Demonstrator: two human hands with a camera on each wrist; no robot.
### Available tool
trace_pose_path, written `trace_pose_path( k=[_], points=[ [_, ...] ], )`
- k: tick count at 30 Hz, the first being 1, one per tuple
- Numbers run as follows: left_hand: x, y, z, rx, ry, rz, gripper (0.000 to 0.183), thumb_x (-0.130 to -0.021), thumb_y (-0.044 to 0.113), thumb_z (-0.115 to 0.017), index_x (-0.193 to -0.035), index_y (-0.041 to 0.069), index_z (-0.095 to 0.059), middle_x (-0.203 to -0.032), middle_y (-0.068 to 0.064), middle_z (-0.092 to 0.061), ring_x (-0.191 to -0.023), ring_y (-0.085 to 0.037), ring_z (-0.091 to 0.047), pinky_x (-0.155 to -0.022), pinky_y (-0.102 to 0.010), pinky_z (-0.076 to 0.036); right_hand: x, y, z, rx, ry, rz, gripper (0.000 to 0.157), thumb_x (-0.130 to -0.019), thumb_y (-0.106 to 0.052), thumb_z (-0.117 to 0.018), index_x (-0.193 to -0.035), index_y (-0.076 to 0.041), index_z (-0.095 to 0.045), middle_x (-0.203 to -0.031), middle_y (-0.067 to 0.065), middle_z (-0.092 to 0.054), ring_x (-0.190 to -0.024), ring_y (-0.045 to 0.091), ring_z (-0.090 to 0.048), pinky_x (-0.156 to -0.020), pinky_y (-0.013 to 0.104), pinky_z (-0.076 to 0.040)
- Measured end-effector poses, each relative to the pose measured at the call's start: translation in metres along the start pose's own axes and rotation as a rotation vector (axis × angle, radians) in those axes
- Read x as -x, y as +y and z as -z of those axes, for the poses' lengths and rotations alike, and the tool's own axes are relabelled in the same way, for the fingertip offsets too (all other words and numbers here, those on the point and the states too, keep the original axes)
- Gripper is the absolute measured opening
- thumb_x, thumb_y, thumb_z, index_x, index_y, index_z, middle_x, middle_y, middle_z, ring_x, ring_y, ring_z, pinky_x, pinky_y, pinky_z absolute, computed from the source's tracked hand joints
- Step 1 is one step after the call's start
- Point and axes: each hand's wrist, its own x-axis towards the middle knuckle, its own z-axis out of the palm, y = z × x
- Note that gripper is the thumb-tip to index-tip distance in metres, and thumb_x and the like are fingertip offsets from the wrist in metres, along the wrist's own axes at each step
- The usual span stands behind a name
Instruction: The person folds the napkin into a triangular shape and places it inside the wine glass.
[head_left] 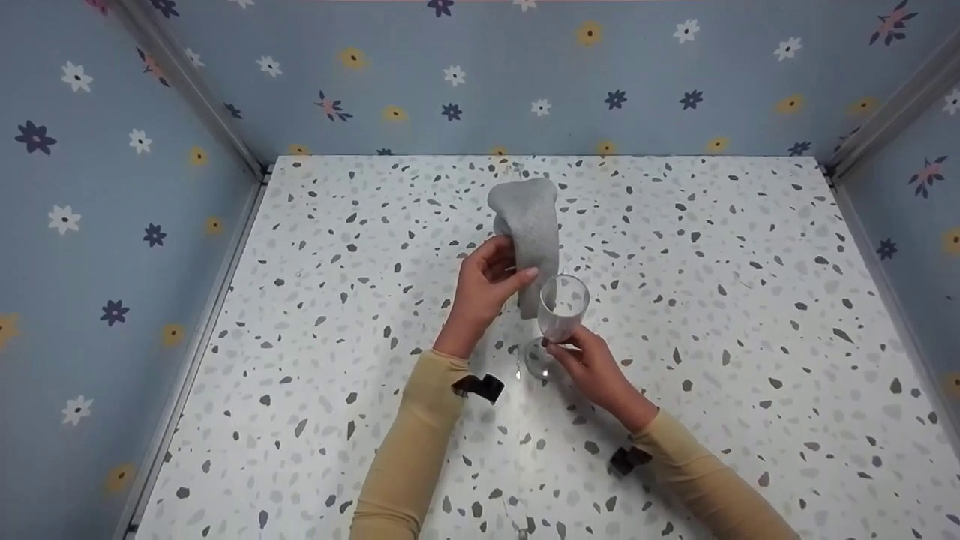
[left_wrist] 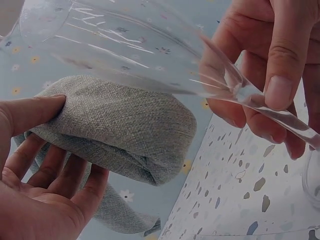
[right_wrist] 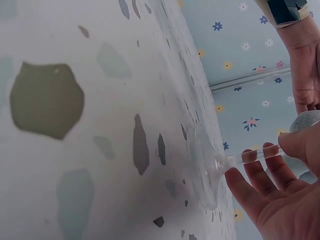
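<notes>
My left hand holds a folded grey cloth, its thumb on the near side and the fingers behind. In the left wrist view the cloth hangs in soft folds, with a loose end lower down. My right hand pinches the stem of a clear stemmed glass. The bowl leans up toward the cloth and overlaps its edge in the head view. In the right wrist view the glass's round foot is close to the tabletop, and the fingers curl around the stem.
The white speckled tabletop spreads beneath both hands. Blue panels with flower prints stand at the back and on both sides. A dark strap piece sits at the left wrist and another at the right.
</notes>
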Motion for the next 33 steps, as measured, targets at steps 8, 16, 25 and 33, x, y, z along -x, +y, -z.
trace_pose_path(
  k=[8, 16, 25, 33],
  points=[
    [-0.003, 0.001, 0.0, -0.012, 0.013, -0.02, 0.038, -0.08, -0.006, -0.073, -0.115, -0.011, -0.058, -0.106, -0.02, -0.063, -0.098, -0.031, -0.063, -0.084, -0.04, -0.051, -0.001, 0.003, 0.0, -0.028, -0.016, -0.01, 0.014, -0.09, 0.01, -0.058, -0.102, 0.008, -0.055, -0.104, 0.025, -0.061, -0.101, 0.037, -0.061, -0.086, 0.034, -0.052],
    [-0.006, 0.002, -0.003, -0.018, 0.007, -0.025, 0.038, -0.08, -0.005, -0.073, -0.115, -0.011, -0.058, -0.106, -0.02, -0.064, -0.099, -0.032, -0.061, -0.088, -0.043, -0.05, -0.001, 0.003, 0.002, -0.045, -0.04, -0.05, 0.015, -0.09, 0.008, -0.059, -0.105, 0.01, -0.055, -0.108, 0.024, -0.061, -0.104, 0.035, -0.06, -0.089, 0.035, -0.051],
    [-0.012, -0.012, -0.002, 0.007, -0.013, -0.038, 0.04, -0.081, -0.004, -0.073, -0.117, -0.008, -0.058, -0.108, -0.017, -0.063, -0.102, -0.032, -0.06, -0.089, -0.044, -0.05, -0.01, -0.005, 0.028, 0.018, -0.076, -0.081, 0.03, -0.09, 0.006, -0.059, -0.119, 0.011, -0.053, -0.12, 0.025, -0.056, -0.115, 0.036, -0.055, -0.095, 0.046, -0.046],
    [-0.015, -0.024, 0.0, 0.018, -0.01, -0.052, 0.04, -0.08, 0.002, -0.077, -0.116, -0.004, -0.061, -0.107, -0.015, -0.064, -0.099, -0.028, -0.061, -0.086, -0.04, -0.052, -0.027, -0.013, 0.056, -0.005, -0.04, -0.095, 0.029, -0.093, 0.001, -0.059, -0.121, 0.009, -0.053, -0.12, 0.022, -0.056, -0.114, 0.035, -0.054, -0.096, 0.047, -0.044]
  ],
)
